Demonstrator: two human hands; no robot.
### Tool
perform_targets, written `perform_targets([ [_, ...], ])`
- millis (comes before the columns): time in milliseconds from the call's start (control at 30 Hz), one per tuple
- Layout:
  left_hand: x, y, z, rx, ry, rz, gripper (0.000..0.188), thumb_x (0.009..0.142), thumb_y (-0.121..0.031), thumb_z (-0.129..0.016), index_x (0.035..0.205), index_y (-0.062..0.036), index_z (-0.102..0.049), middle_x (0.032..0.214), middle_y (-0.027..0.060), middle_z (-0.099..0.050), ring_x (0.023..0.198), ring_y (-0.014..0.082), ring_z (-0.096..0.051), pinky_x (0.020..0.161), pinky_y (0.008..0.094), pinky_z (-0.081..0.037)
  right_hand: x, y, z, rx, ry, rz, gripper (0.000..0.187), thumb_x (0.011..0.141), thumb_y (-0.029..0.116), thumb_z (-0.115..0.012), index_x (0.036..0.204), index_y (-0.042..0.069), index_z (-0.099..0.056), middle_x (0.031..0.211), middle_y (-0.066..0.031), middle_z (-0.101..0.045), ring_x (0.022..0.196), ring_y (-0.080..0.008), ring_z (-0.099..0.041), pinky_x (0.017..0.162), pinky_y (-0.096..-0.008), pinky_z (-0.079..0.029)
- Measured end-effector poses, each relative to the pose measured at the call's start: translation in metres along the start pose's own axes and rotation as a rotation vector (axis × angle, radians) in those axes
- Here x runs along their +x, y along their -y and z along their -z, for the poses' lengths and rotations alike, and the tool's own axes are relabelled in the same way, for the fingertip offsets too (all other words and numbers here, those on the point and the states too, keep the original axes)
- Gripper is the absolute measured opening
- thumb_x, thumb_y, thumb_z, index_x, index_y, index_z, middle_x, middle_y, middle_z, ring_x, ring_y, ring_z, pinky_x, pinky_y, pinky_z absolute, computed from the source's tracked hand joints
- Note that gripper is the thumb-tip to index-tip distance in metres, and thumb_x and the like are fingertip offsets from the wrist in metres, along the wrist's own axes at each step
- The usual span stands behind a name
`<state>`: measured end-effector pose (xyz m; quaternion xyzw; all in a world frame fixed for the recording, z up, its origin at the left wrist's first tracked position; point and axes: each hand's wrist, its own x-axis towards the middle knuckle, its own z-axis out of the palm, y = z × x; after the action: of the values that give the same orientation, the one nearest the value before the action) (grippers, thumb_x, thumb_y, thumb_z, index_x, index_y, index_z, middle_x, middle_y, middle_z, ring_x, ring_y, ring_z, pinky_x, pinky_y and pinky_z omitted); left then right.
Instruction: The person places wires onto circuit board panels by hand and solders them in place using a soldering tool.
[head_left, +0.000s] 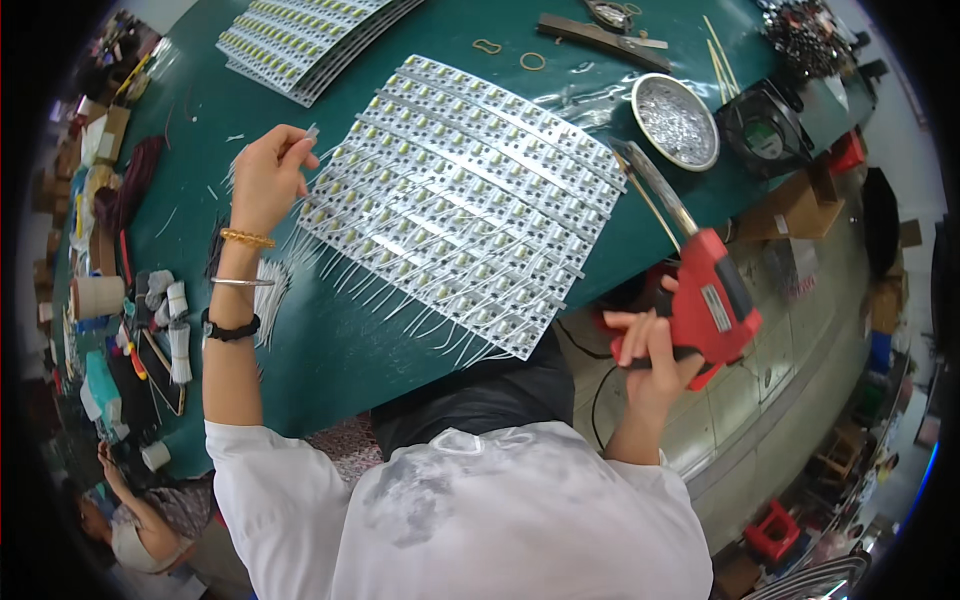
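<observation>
A big dark green table point(330, 350) is seen from above, and pretty much the whole bench is taken up by work stuff. Beyond its right edge a pale floor point(770, 400) is visible, with cardboard boxes and a small red stool point(772, 530) down there. Clutter is piled along the left edge too: white wire spools point(178, 320), a paper cup point(97, 296) and boxes. Another person point(130, 520) is glimpsed at the lower left.

Two batches of LED strip panels can be counted. One big sheet of strips point(460, 200) is laid in the middle of the table, with thin white wire leads sticking out along its near edge. A second stack of strips point(300, 40) is parked at the far end. One round metal dish point(675, 120) full of small silvery bits is set to the right, just beside a black fan point(765, 125). Two rubber bands point(510, 52) are lying near the top.

The left hand point(265, 180) is raised at the left edge of the big sheet, fingers pinched narrow on a small thin wire piece point(312, 132). The right hand point(655, 345) is wrapped around the grip of a red soldering gun point(715, 300), held off the table's right edge with its long tip pointed back toward the sheet.
</observation>
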<state>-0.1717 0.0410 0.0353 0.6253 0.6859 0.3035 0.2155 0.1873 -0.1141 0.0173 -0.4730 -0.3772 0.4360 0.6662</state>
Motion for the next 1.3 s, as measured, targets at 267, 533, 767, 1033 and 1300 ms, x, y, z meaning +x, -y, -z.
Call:
perform_targets([
  [267, 0.022, -0.019, -0.050, -0.208, -0.013, 0.107, 0.016, 0.085, -0.014, -0.056, 0.089, 0.0021, -0.059, 0.069, 0.0073, -0.063, 0.046, 0.0114, -0.059, 0.040, 0.0244, -0.043, 0.029, -0.012, -0.016, 0.113, 0.057, -0.053, 0.040, 0.085, 0.007, -0.050, 0.118, -0.011, -0.037, 0.050, -0.0025, -0.042, 0.041, -0.0121, -0.044, 0.101, -0.0506, -0.031],
  [533, 0.021, -0.011, -0.056, -0.189, -0.040, 0.149, 0.018, 0.085, -0.015, -0.059, 0.084, 0.0024, -0.059, 0.066, 0.0056, -0.060, 0.045, 0.0119, -0.058, 0.039, 0.0248, -0.042, 0.028, -0.016, -0.028, 0.102, 0.066, -0.089, 0.038, 0.084, 0.006, -0.050, 0.116, -0.010, -0.038, 0.049, -0.0026, -0.044, 0.041, -0.0118, -0.044, 0.103, -0.0469, -0.029],
  [767, 0.020, -0.008, -0.054, -0.290, -0.006, 0.173, 0.020, 0.085, -0.017, -0.059, 0.083, 0.0031, -0.059, 0.068, 0.0060, -0.060, 0.043, 0.0110, -0.057, 0.037, 0.0250, -0.042, 0.029, -0.017, -0.027, 0.091, 0.040, -0.071, 0.037, 0.086, 0.008, -0.050, 0.116, -0.011, -0.039, 0.049, -0.0029, -0.043, 0.040, -0.0110, -0.043, 0.101, -0.0491, -0.032],
  [1033, 0.020, -0.008, -0.054, -0.312, -0.028, 0.160, 0.020, 0.087, -0.019, -0.058, 0.086, 0.0008, -0.061, 0.058, 0.0015, -0.055, 0.041, 0.0062, -0.050, 0.037, 0.0194, -0.037, 0.028, -0.015, -0.027, 0.109, 0.034, -0.069, 0.039, 0.086, 0.008, -0.050, 0.118, -0.010, -0.037, 0.049, -0.0021, -0.041, 0.040, -0.0118, -0.043, 0.102, -0.0499, -0.030],
  [1300, 0.024, 0.002, -0.052, -0.431, 0.013, 0.178, 0.021, 0.086, -0.019, -0.058, 0.084, 0.0012, -0.061, 0.060, 0.0033, -0.058, 0.040, 0.0077, -0.051, 0.038, 0.0203, -0.039, 0.030, -0.018, -0.025, 0.150, 0.034, -0.081, 0.041, 0.086, 0.008, -0.050, 0.119, -0.010, -0.036, 0.050, -0.0023, -0.043, 0.041, -0.0127, -0.046, 0.102, -0.0501, -0.030],
])
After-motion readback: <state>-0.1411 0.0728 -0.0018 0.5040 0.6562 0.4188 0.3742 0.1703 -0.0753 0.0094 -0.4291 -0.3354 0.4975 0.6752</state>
